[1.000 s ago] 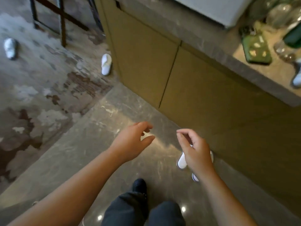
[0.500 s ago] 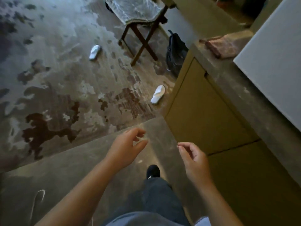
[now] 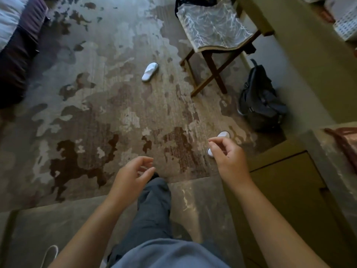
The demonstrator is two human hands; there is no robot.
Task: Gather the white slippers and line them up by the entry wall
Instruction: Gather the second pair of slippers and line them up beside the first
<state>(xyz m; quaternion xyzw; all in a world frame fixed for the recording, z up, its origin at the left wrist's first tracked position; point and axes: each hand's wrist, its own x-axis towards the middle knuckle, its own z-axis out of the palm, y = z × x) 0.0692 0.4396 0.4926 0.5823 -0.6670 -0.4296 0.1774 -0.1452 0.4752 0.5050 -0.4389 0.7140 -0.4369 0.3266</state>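
One white slipper (image 3: pixel 150 71) lies alone on the patterned carpet, far ahead near the folding stand. A second white slipper (image 3: pixel 223 135) lies on the carpet beside the cabinet corner; my right hand (image 3: pixel 228 157) covers most of it in the view. My right hand hangs above the floor with fingers loosely curled and holds nothing. My left hand (image 3: pixel 133 177) floats over the carpet's near edge, fingers apart and empty. Neither hand touches a slipper.
A wooden folding stand (image 3: pixel 209 60) with a marbled top stands ahead right. A dark backpack (image 3: pixel 260 101) leans by the wall. A tan cabinet (image 3: pixel 286 182) runs along the right. A bed corner (image 3: pixel 15 45) is far left. My leg steps onto the carpet edge (image 3: pixel 135 192).
The view has swung up and forward from the stone floor to the carpet. Both slippers on the carpet now appear closer. Two slippers by the cabinet have left the view. Both hands stay empty.
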